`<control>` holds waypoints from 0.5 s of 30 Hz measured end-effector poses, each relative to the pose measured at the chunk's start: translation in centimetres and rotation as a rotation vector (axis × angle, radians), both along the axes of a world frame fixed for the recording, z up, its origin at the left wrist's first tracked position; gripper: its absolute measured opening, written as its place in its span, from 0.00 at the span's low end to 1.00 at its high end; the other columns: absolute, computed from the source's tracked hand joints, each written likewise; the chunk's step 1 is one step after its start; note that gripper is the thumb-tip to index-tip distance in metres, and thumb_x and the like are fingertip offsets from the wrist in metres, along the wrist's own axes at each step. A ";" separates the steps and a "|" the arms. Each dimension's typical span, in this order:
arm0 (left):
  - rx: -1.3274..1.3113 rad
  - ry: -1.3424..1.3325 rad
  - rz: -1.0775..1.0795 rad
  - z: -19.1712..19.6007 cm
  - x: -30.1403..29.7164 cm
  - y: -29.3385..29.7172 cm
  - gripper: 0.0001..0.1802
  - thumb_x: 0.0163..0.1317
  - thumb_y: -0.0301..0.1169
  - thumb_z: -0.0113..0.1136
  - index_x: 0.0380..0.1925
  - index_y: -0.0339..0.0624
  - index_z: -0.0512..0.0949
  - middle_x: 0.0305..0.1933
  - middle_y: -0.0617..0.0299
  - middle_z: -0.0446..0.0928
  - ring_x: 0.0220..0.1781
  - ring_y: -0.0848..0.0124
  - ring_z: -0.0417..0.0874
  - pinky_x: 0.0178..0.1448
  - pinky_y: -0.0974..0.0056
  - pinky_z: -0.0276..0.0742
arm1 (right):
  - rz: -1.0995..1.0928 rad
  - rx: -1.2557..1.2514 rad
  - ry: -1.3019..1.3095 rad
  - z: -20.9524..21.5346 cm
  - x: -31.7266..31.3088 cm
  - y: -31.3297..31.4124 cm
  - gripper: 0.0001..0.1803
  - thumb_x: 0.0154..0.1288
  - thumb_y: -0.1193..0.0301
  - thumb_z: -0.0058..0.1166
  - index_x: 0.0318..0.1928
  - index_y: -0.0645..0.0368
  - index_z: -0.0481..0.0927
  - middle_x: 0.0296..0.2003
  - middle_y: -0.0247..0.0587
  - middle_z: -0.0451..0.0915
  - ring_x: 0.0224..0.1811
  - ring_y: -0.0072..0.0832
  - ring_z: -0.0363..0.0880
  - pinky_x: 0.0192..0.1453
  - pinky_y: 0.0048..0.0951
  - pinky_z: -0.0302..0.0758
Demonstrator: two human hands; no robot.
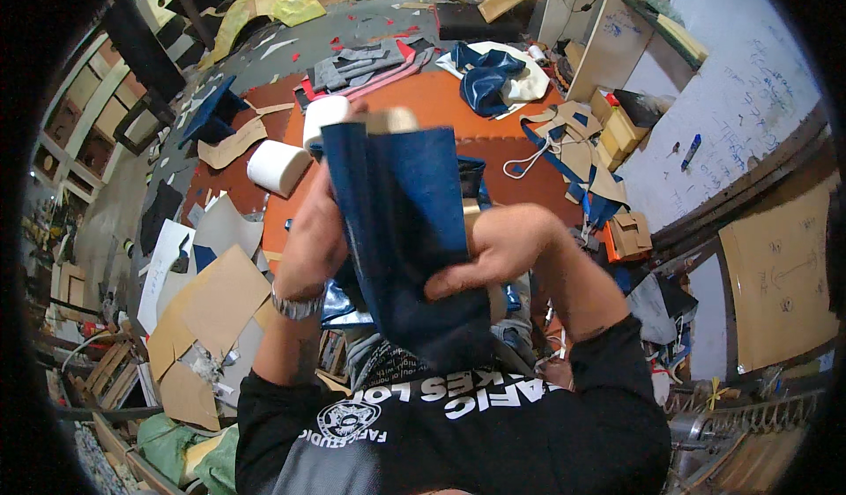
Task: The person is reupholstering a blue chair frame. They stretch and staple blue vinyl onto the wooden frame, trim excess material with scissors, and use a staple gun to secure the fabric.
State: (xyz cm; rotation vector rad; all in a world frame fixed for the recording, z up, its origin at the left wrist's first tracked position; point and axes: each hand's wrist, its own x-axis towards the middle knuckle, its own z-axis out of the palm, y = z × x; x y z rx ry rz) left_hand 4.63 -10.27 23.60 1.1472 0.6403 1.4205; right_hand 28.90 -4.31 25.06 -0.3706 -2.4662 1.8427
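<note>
A navy-blue sheet of leather-like material (407, 213) is held up between the person's two hands, its lower part bending down and darkening towards the chest. The left hand (310, 239), with a metal-banded wristwatch (298, 305) below it, grips the sheet along its left edge, the fingers largely hidden behind. The right hand (513, 244) pinches the opposite edge, thumb pressed flat on the near face and fingers mostly out of sight behind it. A blurred cream-coloured thing (390, 121) shows just above the sheet's top edge; whether a finger touches it, I cannot tell. Shiny blue material (347, 305) lies just below the hands, near the lap. Beyond the left hand, two white rolls (278, 168) sit on the orange-brown work surface (423, 98), one of them partly covered by the sheet. Farther past both hands lies a heap of grey fabric (357, 66) with pinkish-red edging, and to its right a crumpled blue piece (485, 81) rests on white material (530, 81). Beyond the right hand are a looped white cord (527, 167) and a small cardboard box (630, 233), while flat cardboard pieces (227, 305) spread out left of the left hand
</note>
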 end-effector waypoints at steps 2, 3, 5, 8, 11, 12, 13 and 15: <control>0.089 -0.009 0.024 1.7 -0.6 0.7 0.39 0.80 0.46 0.59 0.81 0.37 0.59 0.73 0.52 0.75 0.68 0.65 0.82 0.72 0.57 0.78 | 0.027 0.083 0.065 2.7 -0.1 1.7 0.25 0.77 0.63 0.65 0.67 0.64 0.80 0.60 0.39 0.85 0.63 0.28 0.80 0.70 0.34 0.76; 0.144 -0.037 0.000 2.7 -1.1 1.0 0.36 0.82 0.44 0.57 0.79 0.36 0.61 0.72 0.52 0.76 0.67 0.66 0.82 0.72 0.58 0.78 | -0.015 0.146 0.104 3.9 -0.2 2.4 0.25 0.77 0.64 0.65 0.66 0.65 0.79 0.59 0.38 0.85 0.61 0.27 0.80 0.69 0.34 0.76; 0.377 -0.035 0.031 4.3 -1.3 2.1 0.25 0.79 0.32 0.59 0.71 0.34 0.71 0.68 0.52 0.79 0.64 0.70 0.83 0.70 0.60 0.79 | -0.156 0.067 0.126 6.3 -0.4 3.4 0.28 0.76 0.63 0.66 0.68 0.66 0.77 0.58 0.38 0.85 0.59 0.28 0.82 0.67 0.33 0.78; 0.579 0.191 0.301 7.6 -2.5 3.0 0.18 0.73 0.25 0.67 0.61 0.33 0.81 0.69 0.55 0.79 0.64 0.71 0.83 0.68 0.63 0.81 | -0.444 0.368 0.304 9.2 -1.1 3.8 0.33 0.73 0.63 0.69 0.72 0.64 0.73 0.59 0.43 0.85 0.59 0.32 0.84 0.66 0.34 0.80; 0.772 0.293 0.494 10.1 -2.4 4.7 0.17 0.64 0.26 0.78 0.52 0.37 0.87 0.69 0.54 0.80 0.70 0.65 0.80 0.71 0.58 0.76 | -0.758 0.841 0.542 10.2 -1.9 3.5 0.33 0.68 0.68 0.70 0.70 0.62 0.74 0.55 0.47 0.86 0.55 0.34 0.86 0.64 0.36 0.81; 0.816 0.323 0.470 11.0 -2.5 4.9 0.19 0.64 0.27 0.79 0.54 0.40 0.86 0.74 0.50 0.76 0.75 0.58 0.75 0.77 0.52 0.71 | -0.779 0.915 0.530 10.6 -2.0 3.6 0.38 0.68 0.68 0.71 0.75 0.60 0.70 0.60 0.49 0.84 0.59 0.35 0.85 0.67 0.38 0.80; 0.859 0.349 0.439 11.7 -2.4 5.0 0.21 0.63 0.28 0.79 0.55 0.42 0.86 0.78 0.46 0.72 0.81 0.51 0.71 0.82 0.45 0.65 | -0.807 0.990 0.512 11.0 -2.0 3.6 0.43 0.68 0.67 0.71 0.79 0.58 0.66 0.65 0.52 0.82 0.63 0.36 0.84 0.70 0.39 0.80; 1.042 0.667 0.605 12.9 -2.3 4.6 0.15 0.63 0.23 0.77 0.50 0.39 0.87 0.74 0.45 0.74 0.75 0.53 0.76 0.72 0.52 0.78 | -0.869 1.041 0.522 11.1 -2.4 3.4 0.35 0.68 0.69 0.70 0.73 0.61 0.74 0.59 0.50 0.86 0.59 0.37 0.87 0.68 0.40 0.81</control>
